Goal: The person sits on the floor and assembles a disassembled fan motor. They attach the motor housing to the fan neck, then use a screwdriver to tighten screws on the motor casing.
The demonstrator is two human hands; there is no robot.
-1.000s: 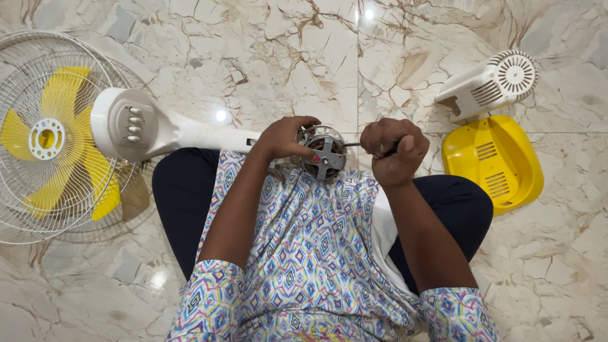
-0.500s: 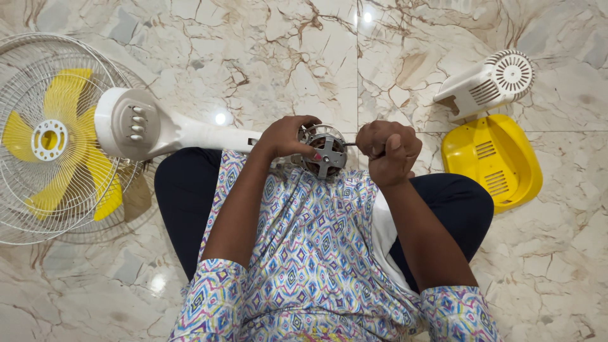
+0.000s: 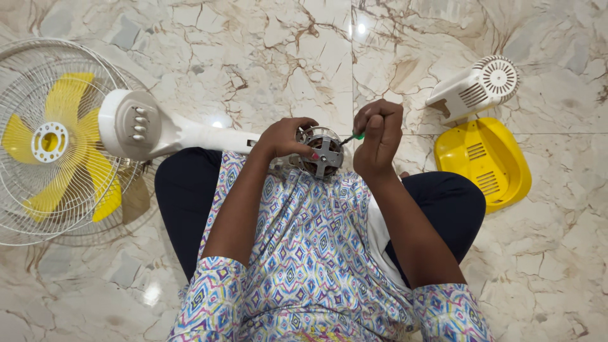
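Motor [image 3: 323,151], a round metal unit with a cross-shaped bracket on its face, sits in the person's lap between the two hands, just above the patterned garment [image 3: 316,253] and over the marble floor [image 3: 253,57]. Largest item in view is the fan head [image 3: 54,142], a white wire guard with yellow blades, lying flat at the far left; its white stand neck with a row of buttons [image 3: 136,123] runs rightward toward the lap and ends just beside the left hand. A yellow vented cover [image 3: 484,163] lies on the floor to the right, well apart from the motor, and a white vented housing [image 3: 476,88] rests just above it, touching or nearly touching its upper edge. Left hand [image 3: 285,138] is curled around the left side of the motor, fingers wrapped over its rim and thumb at its front face, holding it firmly. Right hand [image 3: 379,139] is closed into a tight fist just to the right of the motor, gripping a screwdriver [image 3: 351,137]; only a short green part of the handle and the thin shaft show below the fist. The shaft points left and reaches the motor's right edge; whether the tip is seated in a screw cannot be told
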